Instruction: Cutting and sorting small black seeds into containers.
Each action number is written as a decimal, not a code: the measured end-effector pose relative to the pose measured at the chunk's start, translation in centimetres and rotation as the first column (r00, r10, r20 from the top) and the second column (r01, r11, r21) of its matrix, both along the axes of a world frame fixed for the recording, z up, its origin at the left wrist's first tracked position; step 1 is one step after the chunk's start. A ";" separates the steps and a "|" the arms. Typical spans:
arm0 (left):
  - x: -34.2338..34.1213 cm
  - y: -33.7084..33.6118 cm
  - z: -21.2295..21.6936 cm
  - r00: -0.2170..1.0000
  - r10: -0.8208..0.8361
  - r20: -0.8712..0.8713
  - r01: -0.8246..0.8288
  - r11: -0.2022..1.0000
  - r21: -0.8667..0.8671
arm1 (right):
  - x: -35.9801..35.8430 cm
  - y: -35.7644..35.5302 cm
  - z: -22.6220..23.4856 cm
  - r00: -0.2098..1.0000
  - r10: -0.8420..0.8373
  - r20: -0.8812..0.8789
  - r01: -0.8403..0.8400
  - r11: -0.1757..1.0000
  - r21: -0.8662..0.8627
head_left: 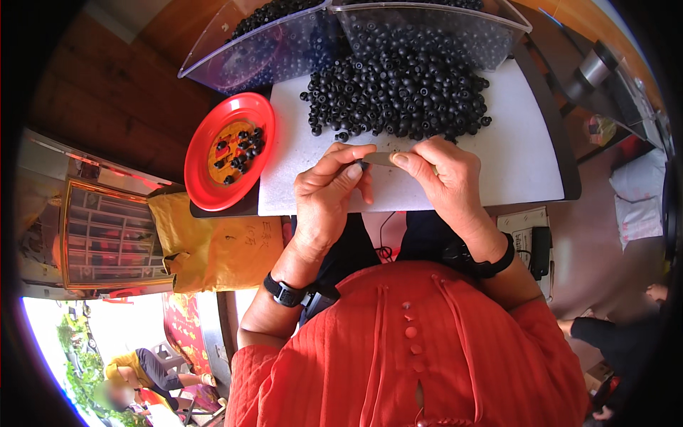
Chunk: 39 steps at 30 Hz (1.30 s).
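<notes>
A small round black part (364, 165) is pinched between the thumb and fingers of my left hand (327, 192); most of it is hidden. My right hand (449, 174) grips a short, flat, grey-brown blade (382, 159), its tip meeting the fingers of my left hand at the part. Both hands are over the near edge of a white board (523, 153). Just beyond them lies a heap of small black parts (398, 96), many with a hollow end. To the left, a red plate (199, 178) holds several black parts on its orange middle.
Two clear plastic bins, a left one (238, 60) and a right one (498, 39), hold more black parts behind the heap. A yellow sack (220, 245) is at the left. One person (135, 366) sits at the lower left; another (615, 334) is at the right.
</notes>
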<state>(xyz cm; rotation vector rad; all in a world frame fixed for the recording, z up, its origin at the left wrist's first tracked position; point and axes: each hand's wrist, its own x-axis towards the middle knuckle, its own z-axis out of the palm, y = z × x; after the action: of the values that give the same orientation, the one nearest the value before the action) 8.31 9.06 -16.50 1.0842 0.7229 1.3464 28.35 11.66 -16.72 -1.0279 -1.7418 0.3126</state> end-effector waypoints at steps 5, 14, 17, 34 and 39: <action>0.0 -0.1 0.0 1.000 0.026 -0.012 -0.027 0.999 -0.031 | -0.1 0.2 0.0 0.999 0.005 0.048 -0.006 0.999 0.031; 0.0 -0.1 0.3 0.997 0.053 -0.055 -0.055 0.997 -0.048 | -0.1 0.1 0.0 0.998 0.045 0.052 -0.047 0.998 0.037; -0.5 -0.7 0.8 0.997 0.068 -0.045 -0.070 0.996 -0.050 | -0.3 -0.1 0.0 0.996 0.080 -0.040 -0.082 0.995 -0.051; -9.1 3.2 2.3 0.152 0.753 -0.640 -0.087 0.655 0.751 | 0.0 -0.3 0.2 0.996 0.065 -0.061 -0.069 0.995 -0.069; -5.3 6.1 1.2 0.109 0.677 -0.728 -0.026 0.734 0.679 | 0.1 -0.3 0.3 0.997 0.062 -0.056 -0.065 0.996 -0.058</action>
<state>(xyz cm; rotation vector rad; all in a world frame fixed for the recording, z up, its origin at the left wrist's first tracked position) 2.99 15.20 -15.27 2.4637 1.7765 1.1235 28.45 11.33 -16.42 -0.9995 -1.7278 0.4315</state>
